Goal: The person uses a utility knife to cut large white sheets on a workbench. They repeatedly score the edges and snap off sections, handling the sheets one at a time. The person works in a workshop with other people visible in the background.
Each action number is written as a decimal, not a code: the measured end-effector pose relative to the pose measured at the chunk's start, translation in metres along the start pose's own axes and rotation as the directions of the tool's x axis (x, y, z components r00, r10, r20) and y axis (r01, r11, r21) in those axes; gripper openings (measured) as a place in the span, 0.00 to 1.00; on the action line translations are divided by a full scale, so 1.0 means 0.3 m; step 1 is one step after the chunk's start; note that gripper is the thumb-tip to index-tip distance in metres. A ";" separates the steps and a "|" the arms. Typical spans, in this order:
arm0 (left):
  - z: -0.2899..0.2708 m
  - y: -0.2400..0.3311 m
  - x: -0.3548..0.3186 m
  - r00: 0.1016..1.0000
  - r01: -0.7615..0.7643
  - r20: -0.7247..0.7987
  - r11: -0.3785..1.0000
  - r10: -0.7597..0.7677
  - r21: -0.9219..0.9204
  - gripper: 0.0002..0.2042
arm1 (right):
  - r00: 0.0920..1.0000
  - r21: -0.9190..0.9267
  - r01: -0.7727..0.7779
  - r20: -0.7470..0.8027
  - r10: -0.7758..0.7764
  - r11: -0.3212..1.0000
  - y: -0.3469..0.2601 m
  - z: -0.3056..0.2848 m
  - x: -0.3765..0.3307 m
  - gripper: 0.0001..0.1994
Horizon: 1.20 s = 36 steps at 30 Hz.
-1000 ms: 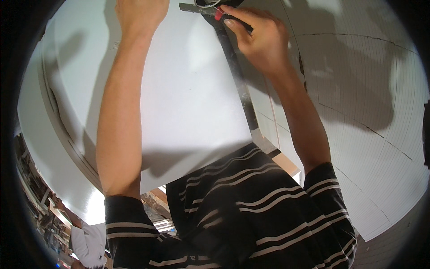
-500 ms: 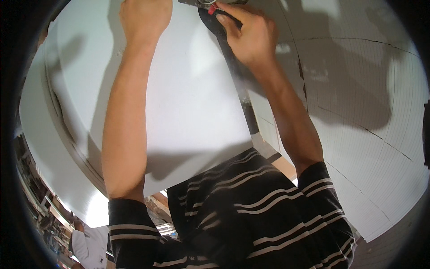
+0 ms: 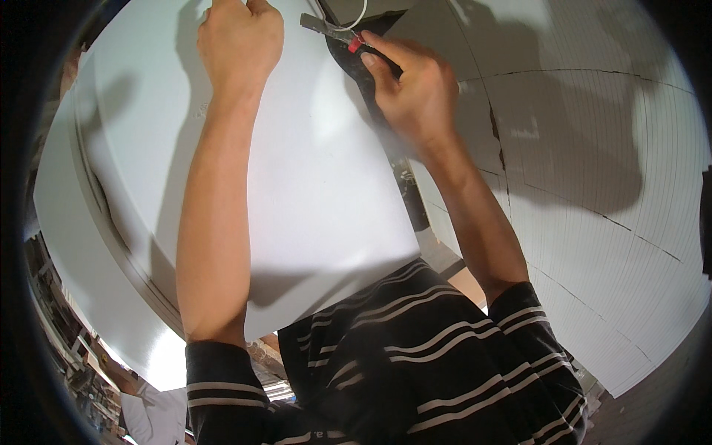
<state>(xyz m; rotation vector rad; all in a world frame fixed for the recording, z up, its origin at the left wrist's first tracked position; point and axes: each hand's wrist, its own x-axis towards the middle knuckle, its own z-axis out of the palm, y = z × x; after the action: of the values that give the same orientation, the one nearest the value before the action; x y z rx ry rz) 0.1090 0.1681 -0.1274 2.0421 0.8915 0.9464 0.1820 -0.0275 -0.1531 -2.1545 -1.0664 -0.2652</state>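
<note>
My right hand is closed around a knife-like cutter with a flat grey blade, a red collar and a dark handle. The blade points to the upper left, over the right edge of a large smooth white panel. A thin white cord loops beside the blade; whether it is attached to the tool cannot be made out. My left hand is over the far part of the panel, back of the hand up. The top edge cuts off its fingers, so their grip is hidden.
A wide white sheet with fine lines and dark cracks spreads out on the right. A dark strip runs along the gap beside the panel. At the lower left are cluttered materials and a person in a light top.
Both hands appear lower in the picture, and the panel has shifted slightly downward too. More of the cutter's blade and the white cord now shows. My right hand still holds the cutter.
</note>
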 end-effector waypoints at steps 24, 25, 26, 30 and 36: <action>0.007 0.065 -0.024 0.917 -0.285 0.393 0.798 0.067 0.531 0.45 | 0.972 0.273 -0.230 0.115 0.206 0.934 0.059 -0.040 0.035 0.13; 0.008 0.063 -0.028 0.923 -0.287 0.374 0.817 0.096 0.500 0.44 | 0.969 0.267 -0.242 0.107 0.221 0.933 0.062 -0.050 0.025 0.12; 0.006 0.054 -0.036 0.928 -0.290 0.352 0.834 0.125 0.469 0.44 | 0.965 0.268 -0.258 0.114 0.235 0.928 0.063 -0.058 0.017 0.13; -0.004 -0.015 0.001 0.919 -0.266 0.354 0.937 0.175 0.226 0.42 | 0.925 0.220 -0.357 0.220 0.310 0.908 0.064 -0.101 0.001 0.14; 0.009 -0.107 0.038 0.986 -0.155 0.050 0.988 0.156 -0.025 0.26 | 0.988 0.226 -0.055 0.155 0.020 0.972 0.069 -0.086 0.027 0.14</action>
<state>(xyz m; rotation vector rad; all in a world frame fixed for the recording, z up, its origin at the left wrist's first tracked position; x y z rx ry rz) 0.1077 0.1931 -0.1509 2.1327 0.6998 0.9765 0.2060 -0.0484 -0.1411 -2.0072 -1.0821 0.0407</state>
